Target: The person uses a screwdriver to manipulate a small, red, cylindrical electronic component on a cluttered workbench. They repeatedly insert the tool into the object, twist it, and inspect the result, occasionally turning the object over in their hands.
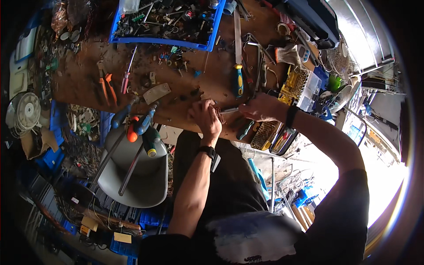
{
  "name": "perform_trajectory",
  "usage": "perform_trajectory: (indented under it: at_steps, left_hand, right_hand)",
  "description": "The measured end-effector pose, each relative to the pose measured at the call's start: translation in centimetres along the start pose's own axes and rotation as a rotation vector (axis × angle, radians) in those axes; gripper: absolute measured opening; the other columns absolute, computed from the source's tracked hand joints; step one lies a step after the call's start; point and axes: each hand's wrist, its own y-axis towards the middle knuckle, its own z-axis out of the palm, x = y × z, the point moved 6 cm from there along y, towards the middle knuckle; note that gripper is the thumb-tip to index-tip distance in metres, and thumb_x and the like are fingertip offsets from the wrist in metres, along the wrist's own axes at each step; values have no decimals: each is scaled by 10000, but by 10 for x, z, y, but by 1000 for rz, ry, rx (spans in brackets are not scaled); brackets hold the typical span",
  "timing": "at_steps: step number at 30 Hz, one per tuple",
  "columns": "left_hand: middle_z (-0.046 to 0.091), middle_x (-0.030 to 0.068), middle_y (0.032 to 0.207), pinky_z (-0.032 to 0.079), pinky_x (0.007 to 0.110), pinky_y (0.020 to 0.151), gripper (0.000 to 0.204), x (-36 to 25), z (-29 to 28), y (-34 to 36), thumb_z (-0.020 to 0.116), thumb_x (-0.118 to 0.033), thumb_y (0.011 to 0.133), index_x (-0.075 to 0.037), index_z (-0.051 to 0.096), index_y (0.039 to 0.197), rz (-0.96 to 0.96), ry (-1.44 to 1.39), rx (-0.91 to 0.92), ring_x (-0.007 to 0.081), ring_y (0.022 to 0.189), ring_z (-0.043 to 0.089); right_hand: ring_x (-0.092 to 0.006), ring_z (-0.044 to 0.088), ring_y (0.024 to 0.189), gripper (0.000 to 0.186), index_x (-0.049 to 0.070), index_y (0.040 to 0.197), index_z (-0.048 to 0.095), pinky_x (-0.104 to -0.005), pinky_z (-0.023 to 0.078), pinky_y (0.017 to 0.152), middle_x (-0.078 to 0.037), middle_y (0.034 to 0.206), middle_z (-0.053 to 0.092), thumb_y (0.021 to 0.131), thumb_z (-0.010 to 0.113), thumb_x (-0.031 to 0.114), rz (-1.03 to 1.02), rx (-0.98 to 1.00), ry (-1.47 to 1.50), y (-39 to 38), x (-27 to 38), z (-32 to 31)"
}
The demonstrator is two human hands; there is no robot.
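Near the front edge of the workbench, my left hand point(206, 117) is closed around a small reddish-brown, copper-coloured piece point(219, 115); its exact kind is hard to make out. My right hand point(265, 107) grips a thin metal tool point(230, 109) whose tip points left, at or close to that piece. My right fingers hide the tool's other end. Just below the right hand lies a dark teal-handled tool point(245, 129). A file with a blue and yellow handle point(239, 81) rests farther up the bench.
A blue tray point(161, 43) of small parts stands at the back. Orange-handled pliers point(106, 86) and a screwdriver point(127, 73) lie left. Several large screwdrivers, one with an orange handle point(132, 130), jut over a grey chair point(145, 185). A yellow bit case point(293, 84) is at right.
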Motion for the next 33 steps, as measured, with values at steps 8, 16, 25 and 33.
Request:
perform_trajectory:
  at_steps: [8,16,25,33]
  left_hand:
    - [571,134,1138,334,505,1005,304,-3,-1,-3,406,-299,1084,-128,657,1104,46,41,-35,355,1085,488]
    - [585,93,1139,367,529,972,184,7,0,-5,520,-262,1053,-144,630,1142,321,171,48,328,1102,509]
    - [610,77,1125,401,522,943,143,1,-20,0,577,-244,1037,-131,646,1089,398,271,86,319,1064,536]
    - [590,100,1135,355,573,1021,185,-3,-14,-3,540,-274,1068,-127,642,1020,298,241,-32,348,1089,524]
  right_hand:
    - [-404,728,733,219,129,1166,668,-532,600,662,-159,813,722,1046,609,302,321,79,97,-7,47,-39]
    - [-422,712,729,288,-3,1249,585,-555,577,667,-204,740,674,1067,569,219,432,-52,304,-22,101,-52]
    - [-464,699,753,301,49,1295,630,-578,573,711,-235,778,698,1024,596,177,658,-138,398,-22,130,-32]
    - [-463,695,716,392,16,1364,623,-567,583,684,-246,762,692,997,597,153,780,-187,362,-12,152,-32]
